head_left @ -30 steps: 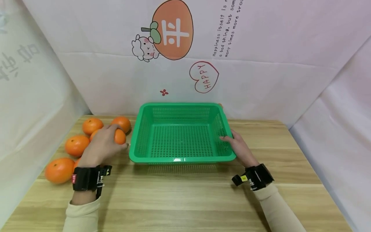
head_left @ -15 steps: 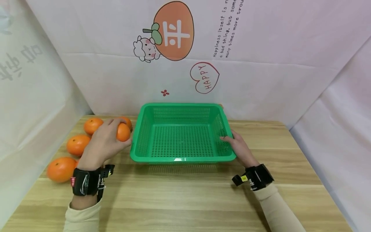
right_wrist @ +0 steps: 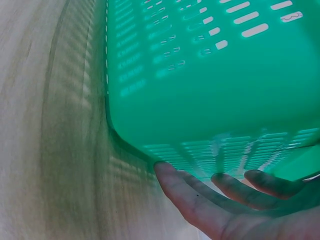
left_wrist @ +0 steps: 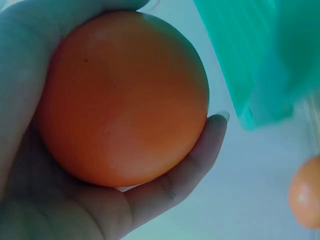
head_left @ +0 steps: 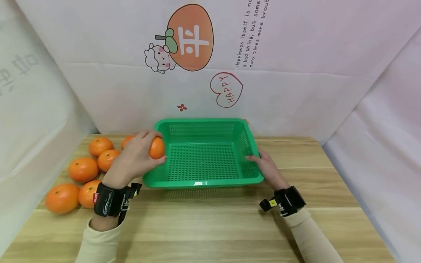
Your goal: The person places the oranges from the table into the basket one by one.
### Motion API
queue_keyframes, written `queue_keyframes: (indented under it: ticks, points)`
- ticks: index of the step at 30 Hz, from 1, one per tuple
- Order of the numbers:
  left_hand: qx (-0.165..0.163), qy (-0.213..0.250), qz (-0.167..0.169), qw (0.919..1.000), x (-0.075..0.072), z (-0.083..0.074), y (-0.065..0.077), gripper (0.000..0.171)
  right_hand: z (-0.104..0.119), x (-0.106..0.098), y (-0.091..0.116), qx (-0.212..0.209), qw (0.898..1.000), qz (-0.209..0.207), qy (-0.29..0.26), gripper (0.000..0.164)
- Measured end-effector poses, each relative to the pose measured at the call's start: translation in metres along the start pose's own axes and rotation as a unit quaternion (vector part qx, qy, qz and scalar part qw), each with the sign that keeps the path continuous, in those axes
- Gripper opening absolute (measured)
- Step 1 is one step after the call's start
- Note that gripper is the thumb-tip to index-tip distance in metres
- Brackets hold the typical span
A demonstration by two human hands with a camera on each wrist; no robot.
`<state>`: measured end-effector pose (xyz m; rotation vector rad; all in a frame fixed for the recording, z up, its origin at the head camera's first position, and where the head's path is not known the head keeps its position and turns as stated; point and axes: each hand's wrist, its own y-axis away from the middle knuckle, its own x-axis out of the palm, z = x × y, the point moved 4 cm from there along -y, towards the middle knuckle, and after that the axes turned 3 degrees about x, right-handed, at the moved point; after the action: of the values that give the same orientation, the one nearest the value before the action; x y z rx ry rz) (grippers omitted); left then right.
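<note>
An orange (head_left: pixel 157 148) is held between the fingers and thumb of my left hand (head_left: pixel 131 159), over the left rim of the green plastic basket (head_left: pixel 204 183). The left wrist view shows the same orange (left_wrist: pixel 125 100) filling the hand's grasp, with part of the basket (left_wrist: pixel 235 60) beyond it. My right hand (head_left: pixel 270 168) grips the basket's right side, thumb over the rim inside. In the right wrist view, its fingers (right_wrist: pixel 192 197) lie against the slotted outer wall. No fruit shows inside the basket.
Several more oranges (head_left: pixel 83 170) sit on the wooden table (head_left: pixel 210 226) left of the basket, one partly behind my left hand. A white printed cloth (head_left: pixel 279 106) stands behind the table, with white cloth on both sides.
My left hand has lifted its orange from among the others and carried it right, to the basket's left rim. My right hand keeps its hold on the basket.
</note>
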<state>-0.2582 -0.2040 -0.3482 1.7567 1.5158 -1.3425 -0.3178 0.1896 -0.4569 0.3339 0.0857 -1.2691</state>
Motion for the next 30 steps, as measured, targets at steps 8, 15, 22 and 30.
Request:
queue_keyframes:
  ticks: [8,15,22,30]
  points:
    - [0.046,-0.022,0.033,0.9982,0.000,-0.017,-0.015,0.056,0.000,-0.001,0.000,0.009,1.000,-0.007,0.005,0.068]
    - [0.093,-0.024,0.056,0.9938,0.001,-0.035,-0.027,0.058,0.001,-0.003,0.001,0.011,1.000,-0.011,0.011,0.068]
    - [0.112,-0.018,0.080,0.9903,0.007,-0.044,-0.035,0.058,0.000,-0.001,0.001,0.009,1.000,-0.007,0.009,0.068]
    - [0.131,-0.003,0.096,0.9867,0.016,-0.050,-0.056,0.055,-0.001,0.001,0.002,0.014,1.000,-0.005,-0.004,0.068]
